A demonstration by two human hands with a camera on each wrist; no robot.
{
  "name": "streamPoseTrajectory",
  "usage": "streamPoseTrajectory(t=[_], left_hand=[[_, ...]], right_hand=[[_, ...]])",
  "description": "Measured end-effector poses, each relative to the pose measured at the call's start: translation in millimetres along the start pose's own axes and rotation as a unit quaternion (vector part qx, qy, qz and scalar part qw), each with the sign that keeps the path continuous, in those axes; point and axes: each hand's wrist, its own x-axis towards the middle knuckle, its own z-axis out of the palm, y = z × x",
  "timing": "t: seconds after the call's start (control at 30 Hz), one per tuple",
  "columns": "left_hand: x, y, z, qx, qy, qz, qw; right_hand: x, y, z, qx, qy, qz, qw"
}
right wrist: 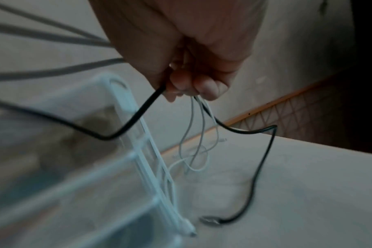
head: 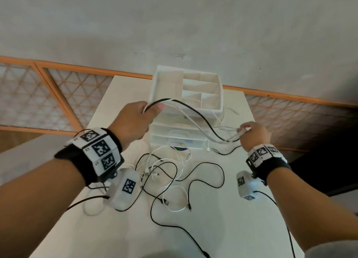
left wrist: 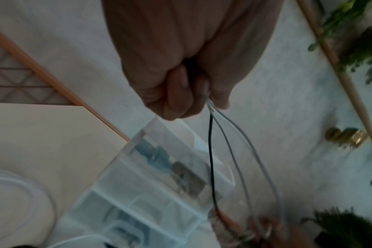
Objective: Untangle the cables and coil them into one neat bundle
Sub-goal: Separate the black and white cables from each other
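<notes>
Smooth, slightly glossy plastic sheathing on the black and white cables, with small bright metal plug tips. Translucent, frosted plastic on the drawer unit behind them. Matt, pale, smooth top on the table beneath. Behind the drawer unit, orange wooden framing; above it, a rough, dull plastered wall.

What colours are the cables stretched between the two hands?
One black, the others white; the head view shows it best.
</notes>
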Motion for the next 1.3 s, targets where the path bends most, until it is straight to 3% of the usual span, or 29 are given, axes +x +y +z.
streamPoseTrajectory(t=[0.1,0.13,0.2,0.27,0.37,0.47,0.6,0.7,0.73,0.8,0.87,0.93,1.0,1.07,1.17,1.23,1.3], left_hand=[[6,-12,5,-0.02,0.06,-0.069,0.996],[8,-11,4,-0.066,0.09,-0.086,0.99],[10,-6,1,-0.131,0.126,-0.089,0.979],[10,0,3,-0.13,0.111,-0.077,0.982],[8,1,11,-0.059,0.066,-0.078,0.993],[4,1,17,-0.074,0.041,-0.094,0.992],[-2,7,23,-0.085,-0.042,-0.063,0.993],[-5,12,31,0.007,-0.105,-0.012,0.994],[-5,14,33,0.049,-0.091,0.007,0.995],[-1,19,31,0.091,-0.011,0.025,0.995],[6,18,21,0.08,0.087,0.008,0.993],[10,15,9,0.075,0.117,0.001,0.99],[13,10,4,0.087,0.076,0.019,0.993],[8,12,7,0.101,-0.016,0.046,0.994],[-7,26,20,0.158,-0.145,0.15,0.965],[-14,38,22,0.142,-0.16,0.217,0.952],[-17,50,15,0.067,-0.138,0.244,0.958]], right_hand=[[-1,-11,-29,0.088,0.089,0.009,0.992],[-3,-9,-32,0.081,0.089,0.026,0.992],[-12,7,-24,0.027,0.016,0.076,0.997],[-22,29,-10,-0.007,-0.037,0.118,0.992],[-22,31,-8,0.107,0.024,0.146,0.983],[-14,16,-17,0.186,0.024,0.091,0.978],[-33,-23,-29,0.051,-0.028,-0.066,0.996],[-66,-67,-35,0.014,-0.177,-0.198,0.964],[-75,-79,-33,-0.049,-0.216,-0.238,0.946],[-83,-94,-30,-0.136,-0.206,-0.269,0.931],[-82,-97,-30,-0.126,-0.141,-0.241,0.952],[-77,-93,-33,-0.073,-0.109,-0.218,0.967],[-80,-97,-39,0.011,-0.109,-0.244,0.963],[-90,-114,-44,0.064,-0.108,-0.274,0.953],[-99,-137,-28,0.014,-0.152,-0.291,0.945],[-95,-130,-5,-0.008,-0.189,-0.285,0.94],[-84,-105,12,-0.066,-0.238,-0.22,0.944]])
